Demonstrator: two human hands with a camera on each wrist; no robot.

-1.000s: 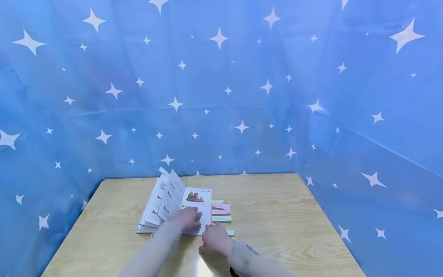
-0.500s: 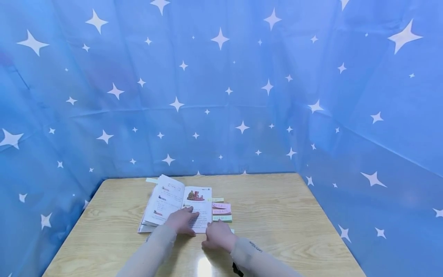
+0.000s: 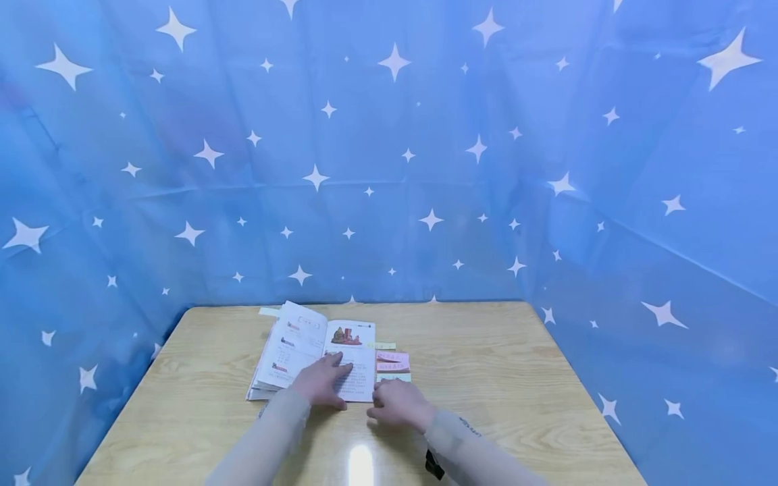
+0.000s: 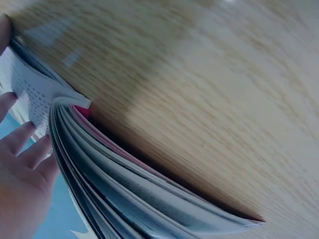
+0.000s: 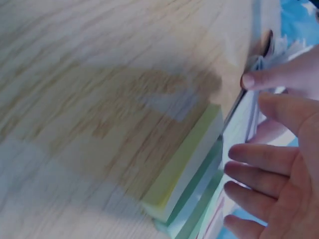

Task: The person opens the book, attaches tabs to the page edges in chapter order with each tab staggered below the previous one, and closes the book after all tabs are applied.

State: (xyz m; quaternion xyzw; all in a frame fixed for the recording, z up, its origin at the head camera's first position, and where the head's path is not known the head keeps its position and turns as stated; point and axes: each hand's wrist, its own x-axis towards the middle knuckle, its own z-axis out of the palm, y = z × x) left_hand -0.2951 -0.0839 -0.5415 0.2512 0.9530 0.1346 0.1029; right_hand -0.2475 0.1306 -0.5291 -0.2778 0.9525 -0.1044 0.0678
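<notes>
An open book [image 3: 292,347] lies on the wooden table, its left pages fanned in a thick stack [image 4: 124,164]. My left hand [image 3: 322,382] rests on the lower part of the right page, fingers spread. At that page's lower right edge is my right hand [image 3: 400,402], beside sticky-note tabs [image 3: 393,366] in pink, green and yellow. In the right wrist view its fingers [image 5: 261,159] look straight and loose near green and yellow tabs [image 5: 189,169], holding nothing visible. A pale tab [image 3: 269,312] sticks out at the book's upper left.
The pale wooden table [image 3: 516,378] extends around the book. Behind it and along its sides hangs a blue curtain [image 3: 377,148] printed with white stars. Light glares off the table [image 3: 360,466] near its front.
The page that stood raised over the book's middle now lies flat on the left side. My left hand has stayed on the right page; my right hand has shifted slightly to the right.
</notes>
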